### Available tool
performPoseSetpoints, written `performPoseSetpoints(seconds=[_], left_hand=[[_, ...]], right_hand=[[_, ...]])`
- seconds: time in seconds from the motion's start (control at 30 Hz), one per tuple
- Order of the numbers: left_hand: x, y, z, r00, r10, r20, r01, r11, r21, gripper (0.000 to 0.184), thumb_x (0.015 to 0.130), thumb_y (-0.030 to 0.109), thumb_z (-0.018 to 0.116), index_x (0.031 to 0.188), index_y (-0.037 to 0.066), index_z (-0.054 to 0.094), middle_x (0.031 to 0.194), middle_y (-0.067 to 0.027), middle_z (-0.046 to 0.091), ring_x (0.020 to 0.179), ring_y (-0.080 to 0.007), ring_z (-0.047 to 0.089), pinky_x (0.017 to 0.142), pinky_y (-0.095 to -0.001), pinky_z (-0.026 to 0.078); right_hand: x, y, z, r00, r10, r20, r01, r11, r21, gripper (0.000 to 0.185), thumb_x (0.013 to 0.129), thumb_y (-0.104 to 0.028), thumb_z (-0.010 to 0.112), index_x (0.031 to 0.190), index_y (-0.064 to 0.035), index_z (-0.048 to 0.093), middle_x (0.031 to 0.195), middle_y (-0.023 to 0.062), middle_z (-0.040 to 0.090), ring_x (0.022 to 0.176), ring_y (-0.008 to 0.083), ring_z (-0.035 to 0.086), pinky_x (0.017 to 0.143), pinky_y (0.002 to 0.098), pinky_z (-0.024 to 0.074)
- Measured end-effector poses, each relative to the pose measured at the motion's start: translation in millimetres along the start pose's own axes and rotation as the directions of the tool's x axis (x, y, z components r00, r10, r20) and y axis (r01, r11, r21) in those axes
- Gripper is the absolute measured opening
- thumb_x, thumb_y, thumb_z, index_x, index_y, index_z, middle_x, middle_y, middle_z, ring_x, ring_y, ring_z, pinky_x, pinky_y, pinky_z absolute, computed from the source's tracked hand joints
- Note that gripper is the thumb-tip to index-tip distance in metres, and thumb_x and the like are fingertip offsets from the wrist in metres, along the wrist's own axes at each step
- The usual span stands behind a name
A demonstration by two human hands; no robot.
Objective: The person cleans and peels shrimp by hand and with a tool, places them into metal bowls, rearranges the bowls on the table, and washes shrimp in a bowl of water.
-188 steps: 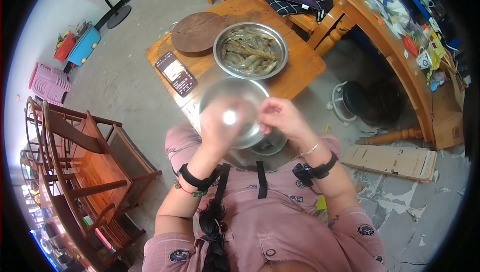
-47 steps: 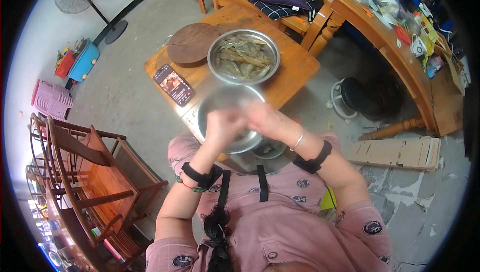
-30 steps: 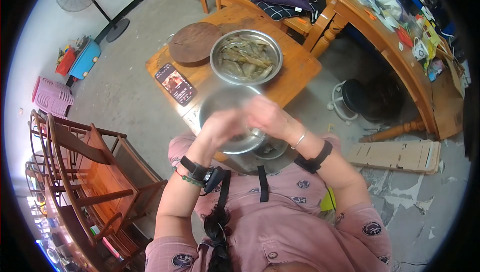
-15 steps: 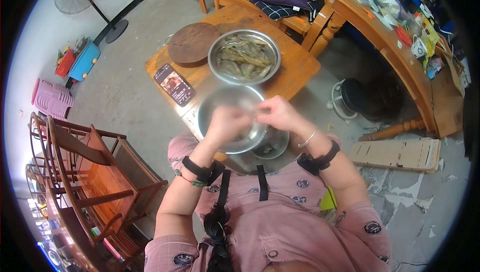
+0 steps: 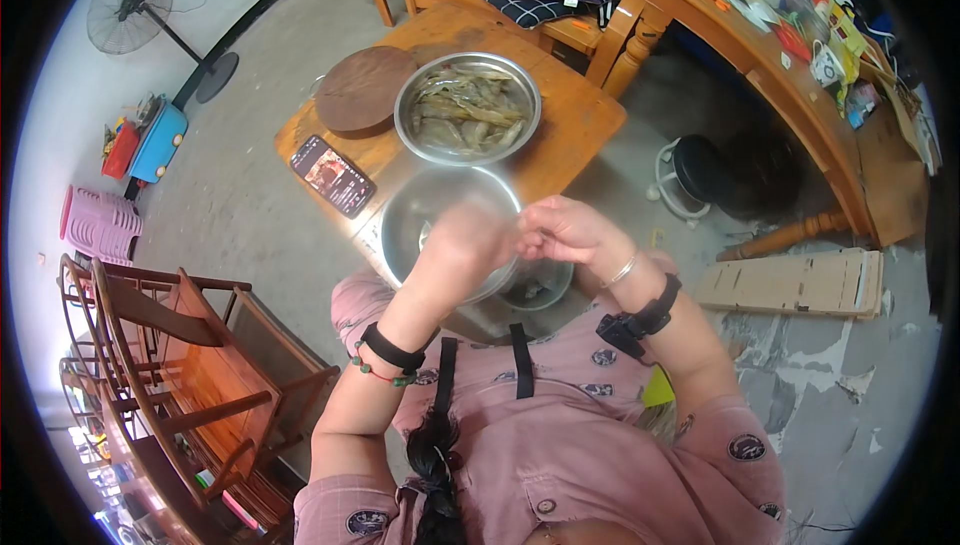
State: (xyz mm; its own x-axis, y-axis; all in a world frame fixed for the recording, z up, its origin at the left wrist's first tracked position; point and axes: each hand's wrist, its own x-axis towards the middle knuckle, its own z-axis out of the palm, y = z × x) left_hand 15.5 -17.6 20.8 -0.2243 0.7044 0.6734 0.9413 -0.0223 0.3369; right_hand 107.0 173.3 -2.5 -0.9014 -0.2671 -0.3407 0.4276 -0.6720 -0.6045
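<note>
Over the right rim of the near steel bowl (image 5: 395,230), my two hands meet with fingertips close together. My left hand (image 5: 474,243) is curled closed, its back towards me, its fingers blurred by motion. My right hand (image 5: 566,229) has its fingers pinched together at the left hand's fingertips. Whatever they hold is hidden and too small to make out. A small pale piece (image 5: 425,235) shows inside the near bowl. Just beyond it, a second steel bowl (image 5: 404,135) is filled with raw shrimp (image 5: 470,110).
On the wooden table (image 5: 570,135) lie a round chopping board (image 5: 362,92) and a phone (image 5: 333,176) with a lit screen. Below my right hand stands another container (image 5: 540,287) with dark bits. A stool (image 5: 690,177) is at the right, a wooden chair (image 5: 215,345) at the left.
My left hand has turned and shifted slightly, showing more of its back. My right hand stays at its fingertips, a little more curled. The whole view has shifted slightly.
</note>
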Motion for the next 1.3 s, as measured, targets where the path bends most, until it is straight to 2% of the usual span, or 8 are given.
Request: performPoseSetpoints(seconds=[0.1, 0.17, 0.23, 0.47, 0.67, 0.9, 1.23, 1.3], left_hand=[[-3.3, 6.1, -1.1, 0.985, -0.173, -0.021, 0.172, 0.983, -0.068, 0.021, 0.068, 0.004, 0.072, 0.088, -0.001, 0.068, 0.073, -0.0128, 0.065, 0.069, -0.0273, 0.065, 0.064, -0.0327, 0.053], [1.4, 13.6, -8.0, 0.818, -0.567, 0.097, 0.568, 0.771, -0.287, 0.027, 0.072, 0.006, 0.073, 0.098, -0.003, 0.071, 0.078, -0.0129, 0.069, 0.071, -0.0199, 0.068, 0.067, -0.0282, 0.053], [-2.1, 6.3, -6.7, 0.739, -0.646, 0.189, 0.668, 0.669, -0.326, 0.029, 0.079, 0.008, 0.071, 0.104, -0.007, 0.069, 0.084, -0.0130, 0.072, 0.075, -0.0151, 0.068, 0.071, -0.0262, 0.053], [-36.3, -40.4, 13.6, 0.384, -0.733, 0.562, 0.660, -0.208, -0.722, 0.018, 0.090, 0.011, 0.063, 0.098, -0.005, 0.067, 0.084, -0.0085, 0.068, 0.072, -0.0159, 0.065, 0.070, -0.0296, 0.053], [-47.6, -46.3, 4.6, 0.382, -0.787, 0.484, 0.763, -0.027, -0.645, 0.021, 0.092, 0.012, 0.062, 0.105, -0.005, 0.067, 0.082, -0.0058, 0.066, 0.071, -0.0119, 0.061, 0.070, -0.0250, 0.049], [-62.3, -56.7, -0.1, 0.471, -0.760, 0.448, 0.840, 0.231, -0.491, 0.034, 0.095, 0.008, 0.057, 0.126, -0.005, 0.058, 0.088, -0.0010, 0.065, 0.078, -0.0076, 0.057, 0.073, -0.0218, 0.047], [-74.8, -61.4, 5.6, 0.473, -0.813, 0.340, 0.849, 0.318, -0.422, 0.020, 0.090, 0.000, 0.063, 0.109, -0.005, 0.058, 0.088, -0.0108, 0.071, 0.077, -0.0114, 0.066, 0.069, -0.0234, 0.051], [-70.6, -59.1, 3.5, 0.456, -0.810, 0.369, 0.871, 0.321, -0.370, 0.018, 0.089, 0.000, 0.063, 0.106, -0.005, 0.059, 0.087, -0.0103, 0.070, 0.077, -0.0114, 0.066, 0.069, -0.0235, 0.052]], right_hand=[[-4.1, 3.2, 12.3, 0.992, -0.120, -0.048, 0.112, 0.984, -0.139, 0.014, 0.092, -0.009, 0.059, 0.087, 0.0039, 0.063, 0.074, 0.0054, 0.062, 0.072, 0.0138, 0.061, 0.068, 0.0263, 0.0521], [-4.8, 5.7, 29.4, 0.961, -0.256, -0.109, 0.211, 0.926, -0.314, 0.015, 0.091, -0.009, 0.061, 0.088, 0.0057, 0.065, 0.075, 0.0053, 0.063, 0.070, 0.0133, 0.061, 0.067, 0.0265, 0.0520], [-4.7, 7.2, 42.3, 0.776, -0.630, -0.032, 0.343, 0.464, -0.817, 0.015, 0.086, -0.007, 0.065, 0.091, 0.0063, 0.068, 0.077, 0.0035, 0.066, 0.068, 0.0118, 0.061, 0.064, 0.0270, 0.0518], [1.6, -0.2, 49.0, 0.472, -0.728, 0.498, 0.526, -0.221, -0.821, 0.011, 0.073, -0.002, 0.066, 0.084, 0.0007, 0.066, 0.076, 0.0140, 0.063, 0.064, 0.0290, 0.061, 0.061, 0.0334, 0.0505], [-16.6, -6.8, 27.7, 0.703, -0.700, 0.129, 0.163, -0.019, -0.986, 0.014, 0.074, -0.010, 0.066, 0.083, 0.0003, 0.067, 0.076, 0.0201, 0.064, 0.069, 0.0352, 0.063, 0.064, 0.0401, 0.0506], [-29.4, 21.4, -37.9, 0.889, -0.404, -0.214, -0.302, -0.168, -0.938, 0.022, 0.075, -0.018, 0.064, 0.085, 0.0007, 0.069, 0.086, 0.0248, 0.066, 0.085, 0.0415, 0.064, 0.077, 0.0471, 0.0524], [-17.4, 7.5, -19.5, 0.846, -0.506, -0.168, -0.294, -0.180, -0.939, 0.023, 0.081, -0.018, 0.064, 0.096, -0.0012, 0.068, 0.086, 0.0221, 0.067, 0.083, 0.0412, 0.065, 0.077, 0.0480, 0.0528], [-10.7, -1.6, 11.6, 0.784, -0.615, 0.079, -0.024, -0.158, -0.987, 0.022, 0.082, -0.017, 0.064, 0.098, -0.0015, 0.066, 0.087, 0.0189, 0.067, 0.083, 0.0386, 0.064, 0.077, 0.0453, 0.0524]])
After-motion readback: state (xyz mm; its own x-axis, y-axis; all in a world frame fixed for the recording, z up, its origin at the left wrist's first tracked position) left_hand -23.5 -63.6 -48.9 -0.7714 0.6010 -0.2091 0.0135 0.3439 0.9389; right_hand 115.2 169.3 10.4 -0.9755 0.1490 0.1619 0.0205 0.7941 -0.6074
